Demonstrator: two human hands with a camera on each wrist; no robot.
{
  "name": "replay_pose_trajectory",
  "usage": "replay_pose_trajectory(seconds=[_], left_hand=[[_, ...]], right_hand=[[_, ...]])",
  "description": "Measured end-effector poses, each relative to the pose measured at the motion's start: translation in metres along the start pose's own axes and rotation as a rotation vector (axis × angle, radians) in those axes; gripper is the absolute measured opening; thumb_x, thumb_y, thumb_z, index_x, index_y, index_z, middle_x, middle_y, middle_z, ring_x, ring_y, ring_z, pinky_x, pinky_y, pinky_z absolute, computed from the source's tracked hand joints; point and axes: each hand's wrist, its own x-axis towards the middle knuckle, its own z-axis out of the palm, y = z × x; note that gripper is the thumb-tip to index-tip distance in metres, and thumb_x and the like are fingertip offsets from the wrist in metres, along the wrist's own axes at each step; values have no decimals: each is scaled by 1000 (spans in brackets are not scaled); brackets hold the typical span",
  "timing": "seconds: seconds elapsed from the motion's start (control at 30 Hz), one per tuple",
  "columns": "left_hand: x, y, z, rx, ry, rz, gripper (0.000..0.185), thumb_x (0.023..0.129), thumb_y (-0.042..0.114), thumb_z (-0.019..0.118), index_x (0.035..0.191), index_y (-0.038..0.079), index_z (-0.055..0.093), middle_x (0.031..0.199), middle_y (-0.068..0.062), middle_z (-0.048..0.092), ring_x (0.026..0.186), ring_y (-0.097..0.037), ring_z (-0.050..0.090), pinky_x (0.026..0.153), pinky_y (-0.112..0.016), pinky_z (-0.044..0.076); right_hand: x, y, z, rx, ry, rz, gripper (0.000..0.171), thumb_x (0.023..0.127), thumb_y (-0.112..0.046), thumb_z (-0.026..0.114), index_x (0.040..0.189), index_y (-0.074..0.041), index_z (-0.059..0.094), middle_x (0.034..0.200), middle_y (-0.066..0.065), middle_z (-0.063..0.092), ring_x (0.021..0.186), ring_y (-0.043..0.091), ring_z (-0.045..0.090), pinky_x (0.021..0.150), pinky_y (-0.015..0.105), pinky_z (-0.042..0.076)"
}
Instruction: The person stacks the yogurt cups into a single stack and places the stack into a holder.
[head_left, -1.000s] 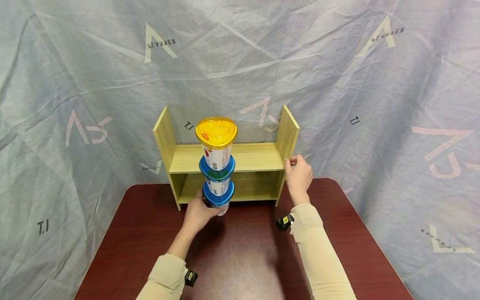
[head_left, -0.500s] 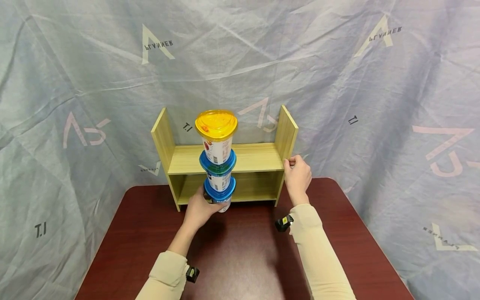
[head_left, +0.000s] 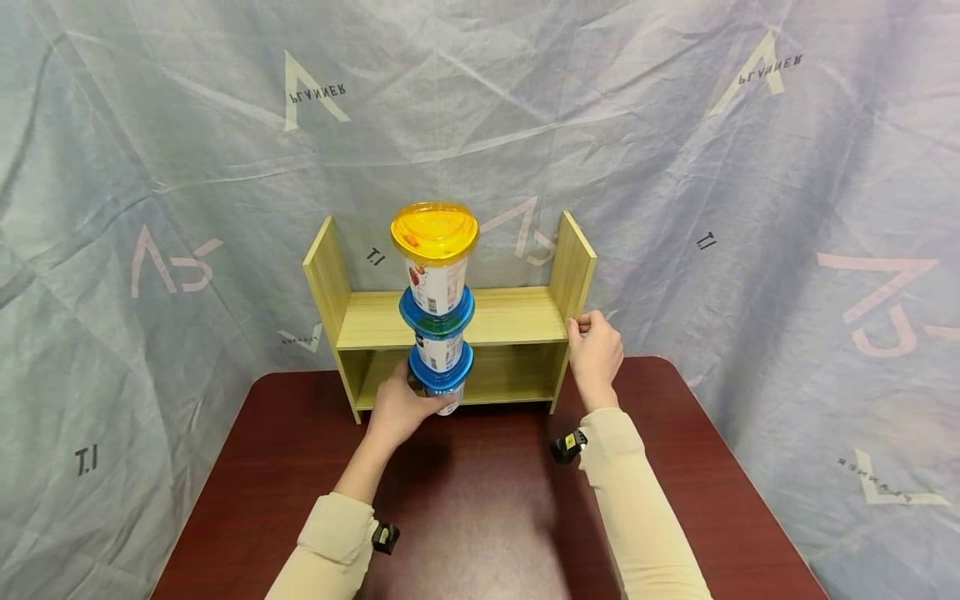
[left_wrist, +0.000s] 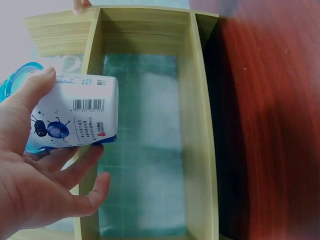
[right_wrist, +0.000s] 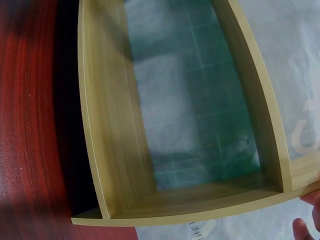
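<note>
My left hand (head_left: 399,408) grips the lowest of three stacked lidded plastic cups, thumb on the near side. That blue-lidded bottom cup (left_wrist: 82,107) has a white label with a barcode and blue berry figures. Another blue-lidded cup (head_left: 438,352) rests on it, and a yellow-lidded cup (head_left: 437,285) tops the upright stack. The stack is in front of a light wooden two-tier shelf (head_left: 517,312). In the left wrist view the bottom cup overlaps the upper board's front edge. My right hand (head_left: 597,354) pinches the front edge of the shelf's right side panel (head_left: 576,267).
The shelf stands at the back of a dark red table (head_left: 487,500). A grey printed cloth (head_left: 675,167) hangs behind and at both sides. Each sleeve carries a small black wrist camera (head_left: 568,447).
My left hand has raised the cup stack a little and moved it slightly toward the shelf. The right hand stays at the side panel.
</note>
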Motion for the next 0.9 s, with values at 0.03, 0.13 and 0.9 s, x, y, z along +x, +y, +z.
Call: replay_pose_trajectory(seconds=[0.03,0.13,0.9], left_hand=[[1,1,-1,-3,-2,0,91,75,37,91,146,5,46,131,-16,63,115,-31,63,94,-49,53],[4,3,-3,-10,-5,5,88,75,36,91,144,4,47,131,-16,63,115,-31,64,94,-48,54],[23,27,-18,-29,-39,24,84,77,37,90,141,3,47,128,-16,64,113,-30,65,91,-46,55]], right_hand=[[0,0,0,0,-1,1,17,96,-22,72,93,-6,69,91,12,75,74,37,67,64,51,51],[0,0,0,-4,-6,6,18,96,-24,71,93,-6,69,90,12,75,73,37,66,63,51,50],[-1,1,0,-8,-3,1,18,96,-24,71,92,-6,69,89,11,75,72,36,67,63,50,51]])
